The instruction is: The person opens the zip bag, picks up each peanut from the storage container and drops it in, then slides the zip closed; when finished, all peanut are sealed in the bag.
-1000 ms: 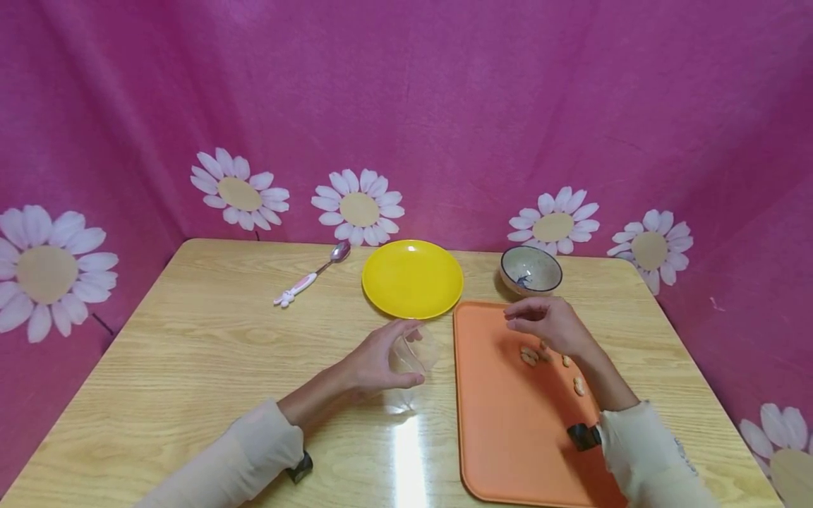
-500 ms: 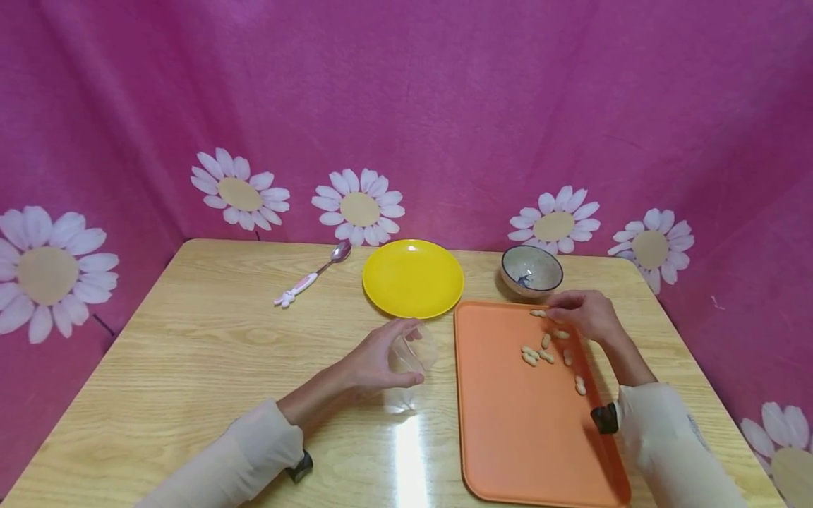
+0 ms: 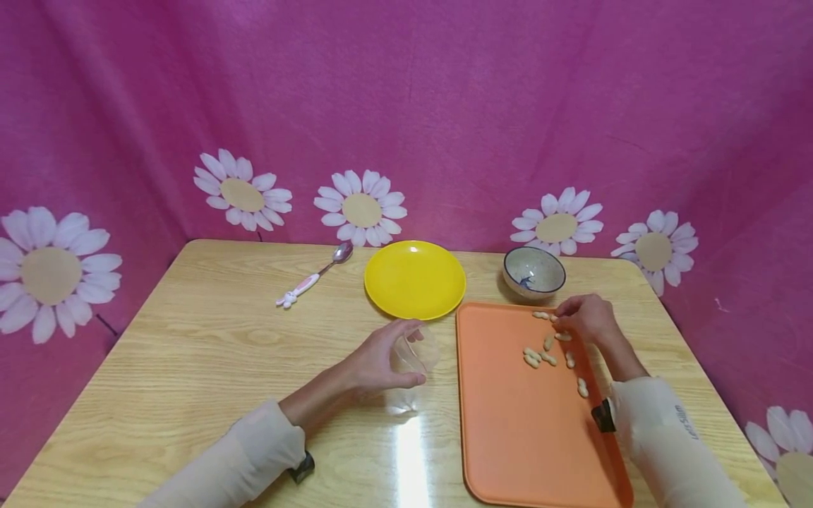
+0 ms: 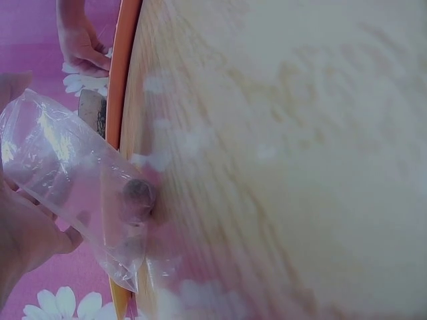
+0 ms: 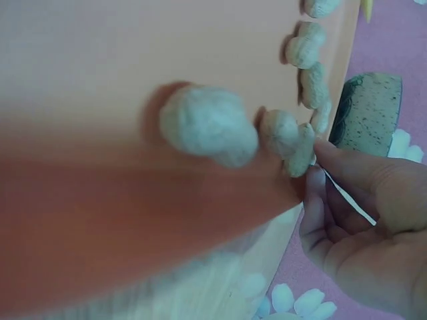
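Observation:
My left hand has its thumb and fingers curved round the mouth of a clear plastic bag over the table. In the left wrist view the bag looks crinkled, and a dark round item shows at its lower end, its kind unclear. Over the far right corner of the orange tray, my right hand pinches a peanut between thumb and fingertips. Several more peanuts lie scattered on the tray around that hand.
Behind the tray stands a small speckled bowl with a dark rim. A yellow plate lies beyond the left hand. Farther left is a spoon with a rabbit handle. A pink flowered cloth backs the wooden table.
My right hand has moved right from above the tray's middle to its far right corner and down to the peanuts there. The left hand and bag have stayed in place.

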`<move>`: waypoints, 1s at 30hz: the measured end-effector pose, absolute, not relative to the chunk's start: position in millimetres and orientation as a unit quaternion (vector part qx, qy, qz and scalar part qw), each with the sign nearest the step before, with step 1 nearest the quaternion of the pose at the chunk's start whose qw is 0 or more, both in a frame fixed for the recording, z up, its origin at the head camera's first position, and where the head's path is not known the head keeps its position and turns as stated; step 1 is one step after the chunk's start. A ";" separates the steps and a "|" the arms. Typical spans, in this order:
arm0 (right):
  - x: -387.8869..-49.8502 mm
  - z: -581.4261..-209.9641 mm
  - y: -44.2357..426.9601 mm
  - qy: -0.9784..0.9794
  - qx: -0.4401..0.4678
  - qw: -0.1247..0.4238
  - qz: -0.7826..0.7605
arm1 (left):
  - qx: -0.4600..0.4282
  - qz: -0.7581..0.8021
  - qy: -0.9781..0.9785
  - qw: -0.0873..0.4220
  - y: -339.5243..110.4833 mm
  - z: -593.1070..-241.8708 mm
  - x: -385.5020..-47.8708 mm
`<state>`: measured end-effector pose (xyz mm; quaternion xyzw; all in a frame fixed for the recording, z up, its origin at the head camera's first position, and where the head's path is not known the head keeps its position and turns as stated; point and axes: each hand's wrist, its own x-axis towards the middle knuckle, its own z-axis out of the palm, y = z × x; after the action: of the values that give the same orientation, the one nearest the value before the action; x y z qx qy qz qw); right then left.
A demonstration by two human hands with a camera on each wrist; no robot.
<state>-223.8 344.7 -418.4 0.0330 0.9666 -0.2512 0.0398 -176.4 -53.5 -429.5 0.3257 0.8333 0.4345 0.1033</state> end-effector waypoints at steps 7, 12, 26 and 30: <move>-223.7 -423.1 343.5 0.969 0.027 0.035 -0.244 | 0.327 0.434 0.833 0.100 -53.0 -430.0 -176.8; -220.9 -421.2 342.8 0.959 0.040 0.056 -0.276 | 0.319 0.435 0.835 0.109 -53.3 -429.8 -176.2; -193.0 -403.1 301.4 0.915 -0.071 0.034 -0.396 | 0.314 0.437 0.835 0.113 -52.6 -430.1 -175.3; -186.2 -399.7 278.1 0.892 -0.104 0.035 -0.438 | 0.313 0.442 0.833 0.114 -52.7 -429.4 -174.8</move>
<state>-186.2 278.1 -399.7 -0.1041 0.8921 -0.4382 0.0354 -174.8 -52.7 -429.4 0.3130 0.8330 0.4416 0.1145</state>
